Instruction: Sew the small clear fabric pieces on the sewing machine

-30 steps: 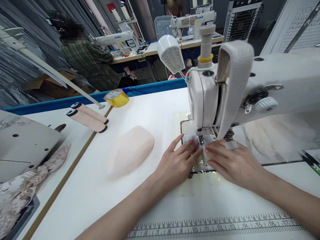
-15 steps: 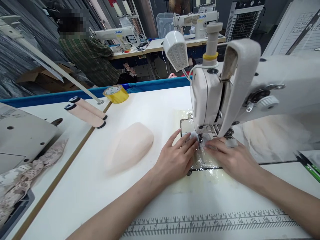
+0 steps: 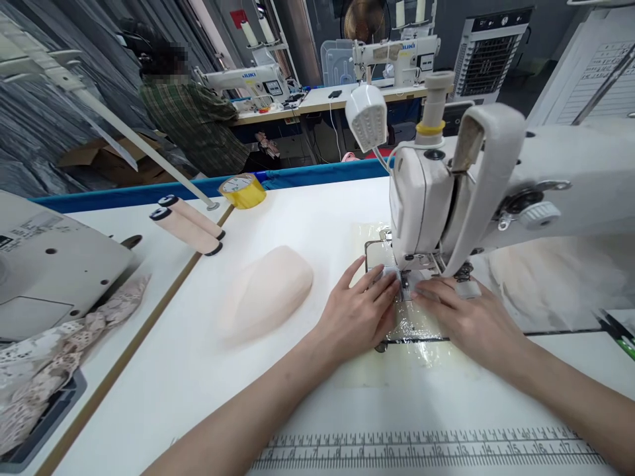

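Observation:
My left hand [image 3: 364,304] lies palm down left of the needle of a white sewing machine [image 3: 421,198]. Its fingers are stretched out and a little spread, the tips on a small pale, whitish piece [image 3: 389,273] by the presser foot [image 3: 405,281]. On the other side of the foot, my right hand [image 3: 464,311] has its thumb and fingertips close together. What they hold, if anything, is too small to make out. A pale pink moulded cup [image 3: 278,284] rests on the table to the left of my hands.
Two thread spools [image 3: 186,230] and a yellow tape roll [image 3: 243,192] are at the back left. Lace [image 3: 64,350] lies by another machine [image 3: 59,264]. Sheer fabric [image 3: 550,284] and green-handled snips [image 3: 620,337] are at right. A person [image 3: 193,122] sits beyond.
The view has shifted slightly, so everything appears a little further right and lower. Both hands stay beside the presser foot, with no clear movement against the machine.

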Demonstrator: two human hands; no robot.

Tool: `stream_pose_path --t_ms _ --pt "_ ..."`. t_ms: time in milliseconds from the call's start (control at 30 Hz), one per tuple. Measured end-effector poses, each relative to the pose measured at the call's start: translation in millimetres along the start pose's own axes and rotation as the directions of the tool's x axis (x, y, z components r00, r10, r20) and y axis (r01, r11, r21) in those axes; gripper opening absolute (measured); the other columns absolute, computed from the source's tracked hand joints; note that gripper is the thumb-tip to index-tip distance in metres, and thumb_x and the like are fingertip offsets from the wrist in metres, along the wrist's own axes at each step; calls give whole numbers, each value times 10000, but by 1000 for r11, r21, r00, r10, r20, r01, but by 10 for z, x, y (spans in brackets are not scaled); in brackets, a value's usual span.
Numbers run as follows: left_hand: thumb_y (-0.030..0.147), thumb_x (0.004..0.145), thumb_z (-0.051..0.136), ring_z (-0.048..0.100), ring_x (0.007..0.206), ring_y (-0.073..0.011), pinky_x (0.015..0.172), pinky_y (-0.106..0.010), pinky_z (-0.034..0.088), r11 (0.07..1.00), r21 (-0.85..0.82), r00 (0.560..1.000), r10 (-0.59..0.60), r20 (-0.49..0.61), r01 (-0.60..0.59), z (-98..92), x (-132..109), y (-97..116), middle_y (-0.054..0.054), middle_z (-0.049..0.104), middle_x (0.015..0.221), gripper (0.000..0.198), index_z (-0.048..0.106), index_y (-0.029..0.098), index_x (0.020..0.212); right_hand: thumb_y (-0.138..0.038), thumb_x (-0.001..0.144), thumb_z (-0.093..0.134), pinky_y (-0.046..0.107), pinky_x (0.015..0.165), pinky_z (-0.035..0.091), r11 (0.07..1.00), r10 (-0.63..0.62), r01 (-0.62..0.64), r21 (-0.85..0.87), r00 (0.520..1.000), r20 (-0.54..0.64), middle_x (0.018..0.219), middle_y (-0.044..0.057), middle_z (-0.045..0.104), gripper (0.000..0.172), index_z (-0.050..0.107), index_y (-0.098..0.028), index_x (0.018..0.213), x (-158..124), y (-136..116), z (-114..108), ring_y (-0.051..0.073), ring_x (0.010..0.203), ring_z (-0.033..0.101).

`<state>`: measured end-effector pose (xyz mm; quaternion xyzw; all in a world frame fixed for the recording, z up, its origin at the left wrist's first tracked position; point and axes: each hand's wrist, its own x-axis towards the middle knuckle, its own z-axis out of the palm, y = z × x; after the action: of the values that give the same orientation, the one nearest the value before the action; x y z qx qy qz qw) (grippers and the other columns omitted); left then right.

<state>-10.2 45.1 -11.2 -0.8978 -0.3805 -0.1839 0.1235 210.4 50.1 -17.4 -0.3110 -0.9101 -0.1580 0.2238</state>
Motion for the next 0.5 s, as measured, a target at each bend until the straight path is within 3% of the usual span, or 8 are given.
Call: stream_pose_path --t_ms 133,500 --pt "229 918 418 521 1197 -232 1121 -481 289 1000 -5 999 -15 30 15 -1 27 -37 -47 610 1243 347 600 135 1198 50 806 387 380 932 417 1000 9 -9 -26 1000 2 1101 74 660 413 674 -111 1054 26 24 10 186 831 606" --pt "256 942 386 502 1223 -249 1114 -486 278 996 -40 995 -78 59 80 11 43 -47 -73 569 1296 368 570 121 1231 5 826 411 398 973 406 997 44 -37 -66 994 100 1189 61 629 426 637 -135 1159 19 34 -44 218 982 606"
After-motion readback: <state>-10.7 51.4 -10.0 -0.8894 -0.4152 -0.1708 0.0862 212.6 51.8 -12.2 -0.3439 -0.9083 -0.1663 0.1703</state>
